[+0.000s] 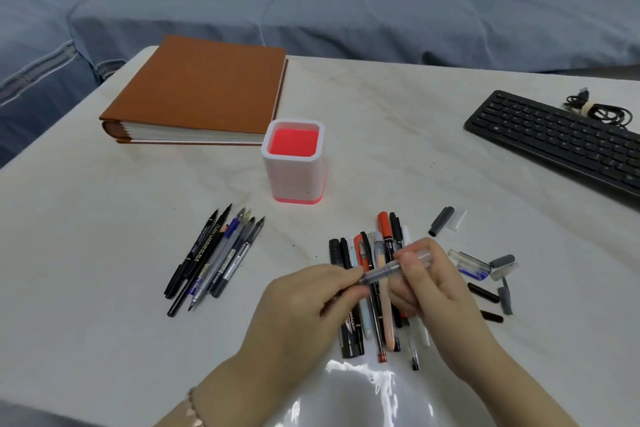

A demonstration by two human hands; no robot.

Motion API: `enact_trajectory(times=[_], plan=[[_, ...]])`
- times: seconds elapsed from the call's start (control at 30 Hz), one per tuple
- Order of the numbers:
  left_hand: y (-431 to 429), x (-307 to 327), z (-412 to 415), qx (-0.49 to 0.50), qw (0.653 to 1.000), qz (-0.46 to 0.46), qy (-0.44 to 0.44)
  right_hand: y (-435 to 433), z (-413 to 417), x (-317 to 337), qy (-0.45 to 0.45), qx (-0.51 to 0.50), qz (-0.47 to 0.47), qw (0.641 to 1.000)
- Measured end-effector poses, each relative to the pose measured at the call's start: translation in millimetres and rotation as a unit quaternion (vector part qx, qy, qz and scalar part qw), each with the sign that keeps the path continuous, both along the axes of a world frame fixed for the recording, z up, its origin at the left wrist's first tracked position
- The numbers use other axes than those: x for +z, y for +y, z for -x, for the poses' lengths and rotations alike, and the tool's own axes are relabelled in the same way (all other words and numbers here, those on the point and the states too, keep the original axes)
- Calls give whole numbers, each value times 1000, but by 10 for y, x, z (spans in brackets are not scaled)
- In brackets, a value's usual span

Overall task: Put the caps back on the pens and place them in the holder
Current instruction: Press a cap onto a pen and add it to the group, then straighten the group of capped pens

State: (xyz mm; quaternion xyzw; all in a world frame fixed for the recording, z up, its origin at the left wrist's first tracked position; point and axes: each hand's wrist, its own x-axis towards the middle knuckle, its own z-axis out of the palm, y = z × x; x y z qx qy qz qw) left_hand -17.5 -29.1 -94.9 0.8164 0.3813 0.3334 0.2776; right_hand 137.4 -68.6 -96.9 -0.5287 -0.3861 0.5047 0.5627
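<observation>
A pale, marble-patterned worktop [398, 149] fills the scene, with a blue-covered sofa [311, 17] beyond its far edge. All places below are given from the white square pen holder with a red inside and red base [293, 163], which stands upright near the middle of the worktop and looks empty.

A thick brown hardcover album [201, 94] lies behind and to the left of the holder. A black computer keyboard [554, 142] lies well off to its right, with a coiled black cable [595, 107] behind it.

In front of the holder and to the left lies a fanned bundle of uncapped pens [214, 260], tips pointing away from the person. In front and slightly right lies a larger heap of mixed black, red and pale pens [370, 288]. Further right, loose grey, black and clear caps [485, 274] are scattered.

Both hands work just above that heap. The left hand [311, 308] pinches the barrel end of a clear grey pen [388, 270], and the right hand [436, 281] closes its grip on the other end, where a clear cap seems to sit. The pen's long axis runs left to right, slightly raised on the right.

The capping looks nearly done. The holder lies ahead and slightly left of both hands, nearer the left one, with open worktop between, so the pen would need tipping upright to drop in.
</observation>
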Motion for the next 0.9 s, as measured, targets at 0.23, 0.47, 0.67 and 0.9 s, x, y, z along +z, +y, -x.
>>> enact_trajectory(times=[0.23,0.47,0.67,0.9], plan=[[5,-16,79,13,978,190,-84,70,79,9,20,5,21,1000],[371,-316,620,163,952,25,258,295,-85,10,-264,-61,47,961],[439,-430,654,186,921,42,339,419,89,-226,-520,11,15,854],[511,-463,486,179,927,74,321,300,49,-483,-587,34,-14,809]])
